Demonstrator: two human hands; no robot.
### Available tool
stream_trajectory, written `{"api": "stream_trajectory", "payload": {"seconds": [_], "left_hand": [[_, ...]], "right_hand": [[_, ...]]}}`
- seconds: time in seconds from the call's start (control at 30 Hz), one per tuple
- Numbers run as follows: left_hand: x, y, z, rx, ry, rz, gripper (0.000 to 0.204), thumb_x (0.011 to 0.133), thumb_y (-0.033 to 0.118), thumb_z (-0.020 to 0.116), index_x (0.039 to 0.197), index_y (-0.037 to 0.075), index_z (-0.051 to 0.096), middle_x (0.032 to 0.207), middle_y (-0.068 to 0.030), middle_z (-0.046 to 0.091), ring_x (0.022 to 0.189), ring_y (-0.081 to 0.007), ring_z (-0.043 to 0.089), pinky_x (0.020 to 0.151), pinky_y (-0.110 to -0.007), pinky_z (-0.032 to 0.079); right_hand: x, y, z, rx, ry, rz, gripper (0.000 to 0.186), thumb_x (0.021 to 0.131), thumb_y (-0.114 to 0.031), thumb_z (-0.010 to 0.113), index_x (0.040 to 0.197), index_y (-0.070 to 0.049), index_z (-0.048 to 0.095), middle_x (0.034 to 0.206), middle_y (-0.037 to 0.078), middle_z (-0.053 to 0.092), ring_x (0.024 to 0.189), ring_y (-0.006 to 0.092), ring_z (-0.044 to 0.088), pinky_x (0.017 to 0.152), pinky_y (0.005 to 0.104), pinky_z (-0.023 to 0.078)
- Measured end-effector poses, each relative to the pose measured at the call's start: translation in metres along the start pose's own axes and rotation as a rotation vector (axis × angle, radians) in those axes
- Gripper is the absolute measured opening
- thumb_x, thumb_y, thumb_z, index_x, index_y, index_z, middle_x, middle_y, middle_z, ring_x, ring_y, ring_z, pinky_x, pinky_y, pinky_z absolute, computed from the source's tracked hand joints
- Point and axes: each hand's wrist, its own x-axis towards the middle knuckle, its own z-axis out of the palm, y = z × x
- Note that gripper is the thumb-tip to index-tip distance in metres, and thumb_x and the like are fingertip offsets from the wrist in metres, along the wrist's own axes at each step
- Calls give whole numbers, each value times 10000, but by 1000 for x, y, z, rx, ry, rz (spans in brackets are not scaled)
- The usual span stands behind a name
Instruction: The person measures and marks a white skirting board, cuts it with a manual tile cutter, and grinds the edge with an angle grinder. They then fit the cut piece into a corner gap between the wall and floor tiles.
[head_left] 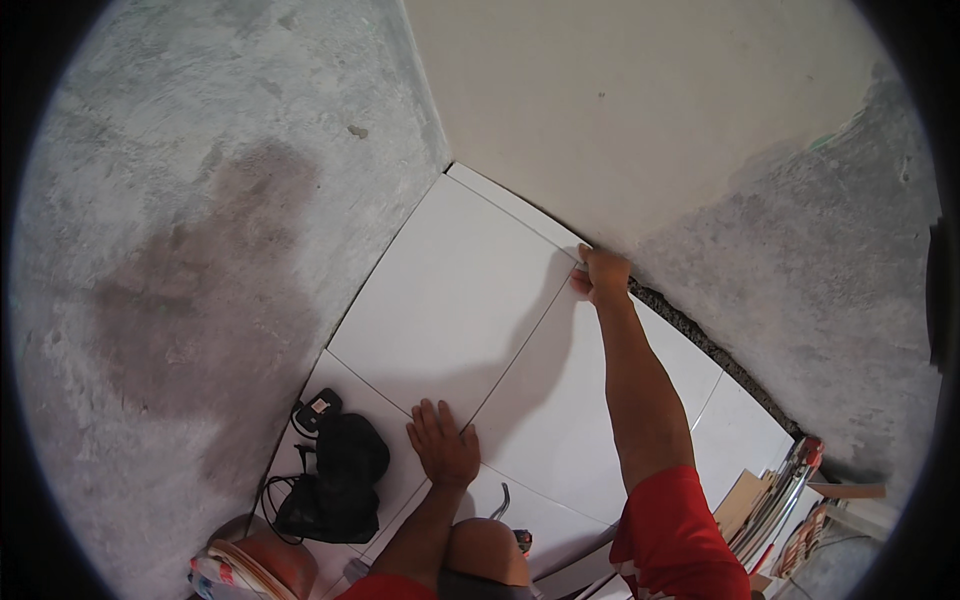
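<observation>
Large white floor tiles [450, 280] cover the corner between two walls. A narrow white tile strip [510, 207] lies along the far wall. At the strip's right end, my right hand [604, 274] reaches down with its fingers curled together by the tile joint. Whether something small is between those fingers is hidden. My left hand [446, 450] rests flat on the tiles where several joints meet, fingers stretched out and holding nothing. To the right of my right hand, a dark open gap [700, 340] runs between the tile edges and the wall.
A black bag-like bundle [340, 480] with a cable lies beside the left wall. Behind it stands an orange container [270, 555]. A curved metal piece [502, 500] is near my knee [487, 550]. Cardboard and long strips [775, 510] pile up at the lower right.
</observation>
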Motion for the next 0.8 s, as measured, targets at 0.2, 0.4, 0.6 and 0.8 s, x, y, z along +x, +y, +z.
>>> {"api": "stream_trajectory", "payload": {"seconds": [0.2, 0.4, 0.6, 0.8], "left_hand": [[1, -1, 0, -31, 0, 6, 730, 891, 318, 685, 1486, -7, 414, 1574, -299, 325, 1493, -481, 259, 1198, -656, 191], [-1, -2, 1, -33, 13, 11, 741, 889, 320, 690, 1492, 0, 401, 1577, -299, 320, 1496, -480, 251, 1201, -654, 187], [0, -1, -1, -15, -7, 9, 751, 888, 294, 680, 1502, -23, 387, 1574, -305, 311, 1490, -487, 257, 1211, -634, 176], [1, 0, -1, -12, -28, 0, 756, 892, 320, 682, 1505, -9, 386, 1578, -296, 313, 1498, -477, 246, 1213, -633, 169]], "right_hand": [[1, -5, 11, 140, 25, 46, 262, 953, -142, 712, 1174, -26, 631, 1010, 115, 642, 699, 246, 679, 561, 383, 593], [1, -8, 13, 165, 38, 87, 220, 949, -149, 727, 1120, -37, 647, 1020, 98, 626, 759, 240, 658, 637, 407, 597], [6, -7, 14, 49, 7, 86, 249, 936, -144, 746, 1121, -21, 634, 1023, 107, 631, 732, 251, 668, 635, 420, 601], [10, -3, 12, 24, -13, 42, 253, 937, -140, 745, 1116, -13, 619, 1018, 117, 630, 712, 259, 674, 601, 424, 599]]}}
